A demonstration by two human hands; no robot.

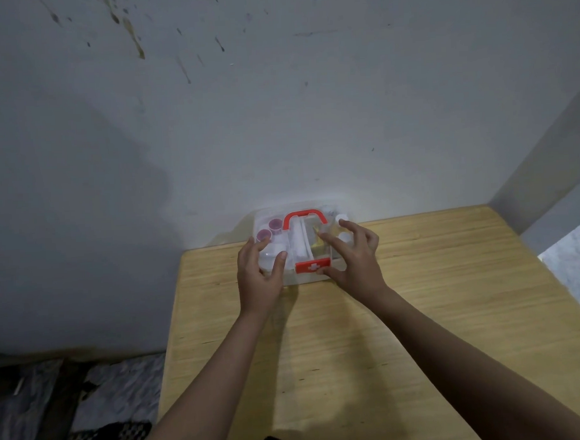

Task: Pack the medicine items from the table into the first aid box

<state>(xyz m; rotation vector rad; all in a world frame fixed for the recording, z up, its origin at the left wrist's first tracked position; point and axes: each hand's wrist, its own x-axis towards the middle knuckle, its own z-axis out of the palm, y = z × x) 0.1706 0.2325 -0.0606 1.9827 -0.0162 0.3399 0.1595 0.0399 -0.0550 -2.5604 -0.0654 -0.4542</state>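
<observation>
Pale wooden table (419, 314), clear plastic first aid box (304, 279) between left hand (257, 274) and right hand (357, 263), fingers spread, resting on lid.

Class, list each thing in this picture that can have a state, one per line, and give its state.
first aid box: lid on, items inside
red latch: down at the front
red handle: folded flat on the lid
left hand: fingers spread on the box
right hand: fingers spread on the box

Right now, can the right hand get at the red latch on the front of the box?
Probably yes. The right hand rests on the first aid box, its thumb right beside the red latch, and nothing lies between them.
</observation>
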